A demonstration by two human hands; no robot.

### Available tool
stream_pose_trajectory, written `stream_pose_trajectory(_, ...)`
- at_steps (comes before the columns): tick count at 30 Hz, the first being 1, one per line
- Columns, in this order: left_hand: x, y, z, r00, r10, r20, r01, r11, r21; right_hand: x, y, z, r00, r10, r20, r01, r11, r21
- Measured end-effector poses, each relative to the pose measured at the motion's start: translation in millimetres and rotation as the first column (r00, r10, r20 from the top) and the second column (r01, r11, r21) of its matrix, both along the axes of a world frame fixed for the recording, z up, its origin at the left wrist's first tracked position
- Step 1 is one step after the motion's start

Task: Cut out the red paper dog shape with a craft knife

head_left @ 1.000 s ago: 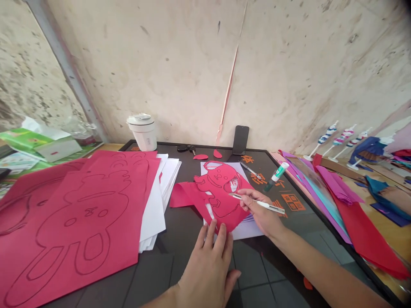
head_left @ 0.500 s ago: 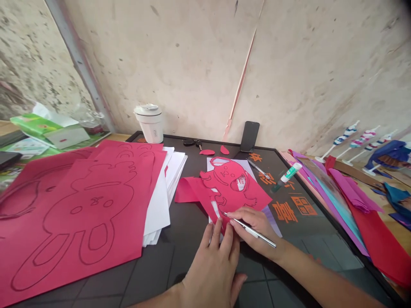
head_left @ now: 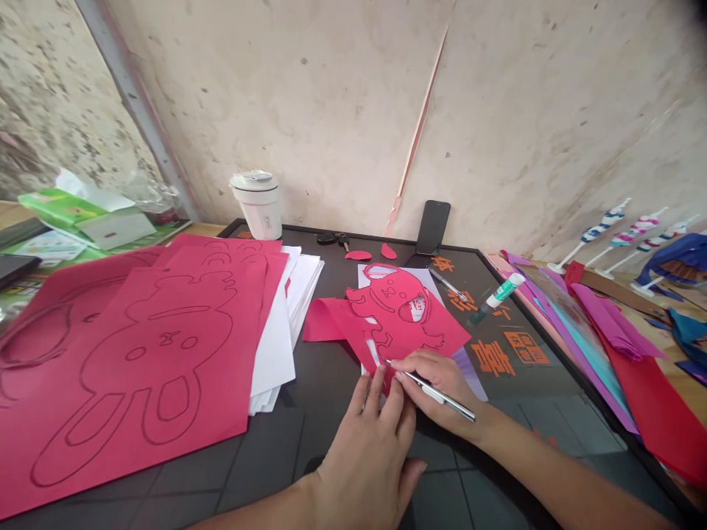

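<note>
A red paper sheet with a drawn animal figure lies over white paper, several parts of it cut through. My right hand grips a slim silver craft knife, its tip touching the red sheet near the figure's lower edge. Spread flat, my left hand presses the near edge of the sheet, fingertips close to the knife tip. A folded red flap sticks out at the sheet's left. Two small red cut-out pieces lie beyond it.
Large red sheets with drawn rabbits and white papers cover the left. Behind stand a white cup, keys and a phone. A glue stick, a pen and coloured sheets are at right.
The view has shifted slightly. Both hands stay in nearly the same place, with the knife tip still on the red paper.
</note>
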State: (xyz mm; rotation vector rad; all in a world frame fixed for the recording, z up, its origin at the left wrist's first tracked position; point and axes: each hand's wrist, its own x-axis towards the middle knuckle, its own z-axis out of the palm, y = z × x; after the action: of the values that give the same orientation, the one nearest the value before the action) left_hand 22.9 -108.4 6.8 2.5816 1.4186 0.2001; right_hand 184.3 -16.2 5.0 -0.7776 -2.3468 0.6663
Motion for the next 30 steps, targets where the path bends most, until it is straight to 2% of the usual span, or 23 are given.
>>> stream_pose_trajectory(13, -0.5, -0.4, -6.0, 1.000, -0.002, -0.029, 0.004, 0.998, 0.059, 2.8, 0.3, -0.4, 0.998, 0.047, -0.045, -0.043, 0.994, 0.096)
stream_pose_trajectory(20, -1.8, -0.3, -6.5, 0.999, -0.007, -0.031, 0.010, 0.997, 0.078, 9.3, 4.9, 3.0, 0.996, 0.085, -0.004, -0.084, 0.991, 0.108)
stream_pose_trajectory(25, -2.1, 1.7, -10.7, 0.999, -0.009, -0.032, 0.012, 0.994, 0.105, 16.3, 12.9, 3.3, 0.981, 0.190, 0.040, -0.194, 0.958, 0.209)
stream_pose_trajectory(30, -2.0, 4.1, -18.0, 0.999, -0.024, -0.045, 0.030, 0.988, 0.149, 19.8, 16.5, 3.3, 0.973, 0.216, 0.075, -0.229, 0.918, 0.325)
